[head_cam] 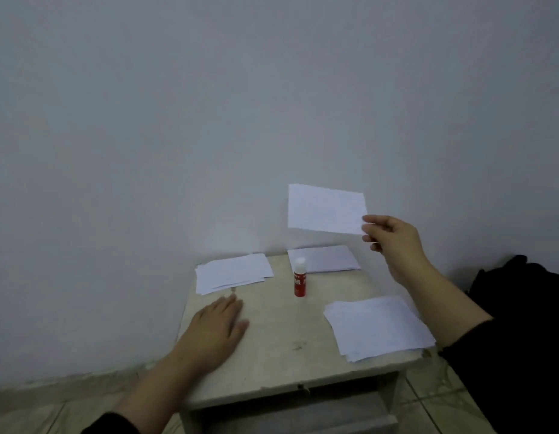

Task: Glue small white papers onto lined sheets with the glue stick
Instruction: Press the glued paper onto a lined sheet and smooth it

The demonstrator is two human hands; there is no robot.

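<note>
My right hand pinches a sheet of paper by its right edge and holds it up in the air above the table's far side. My left hand lies flat, palm down, on the small table, with nothing in it. A red glue stick with a white cap stands upright near the middle of the table. One stack of white papers lies at the far left, another stack at the near right, and a further sheet lies behind the glue stick.
The table stands against a plain grey wall. A dark cloth heap lies to the right of it. Below the tabletop is a drawer front, and tiled floor shows at the bottom left.
</note>
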